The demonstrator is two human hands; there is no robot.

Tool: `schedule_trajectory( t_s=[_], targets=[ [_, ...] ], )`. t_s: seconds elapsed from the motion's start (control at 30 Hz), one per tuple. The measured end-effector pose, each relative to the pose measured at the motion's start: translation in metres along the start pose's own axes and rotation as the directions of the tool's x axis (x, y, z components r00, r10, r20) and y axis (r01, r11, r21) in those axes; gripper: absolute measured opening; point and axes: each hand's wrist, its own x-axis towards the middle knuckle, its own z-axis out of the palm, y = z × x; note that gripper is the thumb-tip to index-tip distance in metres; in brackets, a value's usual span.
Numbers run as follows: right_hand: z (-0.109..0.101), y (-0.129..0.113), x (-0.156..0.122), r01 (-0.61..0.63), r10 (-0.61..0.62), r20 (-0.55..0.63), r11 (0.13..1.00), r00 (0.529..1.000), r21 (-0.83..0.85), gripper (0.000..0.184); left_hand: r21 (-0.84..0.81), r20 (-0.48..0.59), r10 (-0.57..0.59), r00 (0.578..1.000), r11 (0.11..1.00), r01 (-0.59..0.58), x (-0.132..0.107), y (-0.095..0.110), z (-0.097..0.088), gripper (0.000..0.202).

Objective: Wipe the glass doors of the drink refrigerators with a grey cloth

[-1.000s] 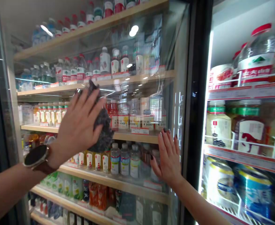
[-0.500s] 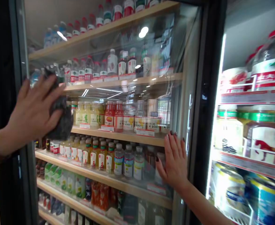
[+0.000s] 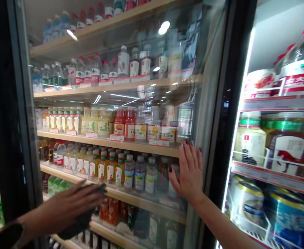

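Note:
My left hand (image 3: 66, 209) is low at the left, blurred by motion, with a dark watch (image 3: 8, 237) on its wrist. Its fingers point right and hold a dark grey cloth (image 3: 76, 223) against the glass door (image 3: 131, 97). Part of the cloth is hidden beneath the palm. My right hand (image 3: 188, 173) lies flat near the door's right side, fingers stretched upward and thumb spread, with nothing in it. Behind the glass, rows of drink bottles (image 3: 102, 122) stand on wooden-edged shelves (image 3: 110, 140).
The door's black frame runs down the left (image 3: 1, 103) and right (image 3: 224, 103). To the right, a lit cooler section holds large bottles (image 3: 288, 145) and cans (image 3: 288, 218) behind white wire rails. Ceiling lights reflect in the glass. More shelved goods show at the far left.
My left hand has swept down with the cloth, from mid-height to the lower part of the glass, and turned to point right. My right hand stays flat in nearly the same place.

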Motion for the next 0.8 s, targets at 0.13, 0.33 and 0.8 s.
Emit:
schedule_trajectory(
  t_s=[0.13,0.33,0.8],
  targets=[
    [0.000,0.001,-0.001,0.003,-0.003,-0.007,1.000,1.000,0.005,0.081,0.058,-0.229,-0.514,0.827,0.840,0.539,0.058,-0.128,-0.075,0.072],
    [0.000,0.002,-0.002,-0.004,0.004,-0.005,1.000,1.000,0.007,0.081,-0.012,-0.304,-0.641,0.704,0.742,0.670,0.137,-0.121,-0.076,0.076],
    [0.000,0.000,-0.001,-0.008,0.008,0.009,1.000,1.000,-0.017,0.083,0.077,-0.064,-0.291,0.955,0.952,0.295,0.053,-0.087,-0.046,0.073]
  ],
)
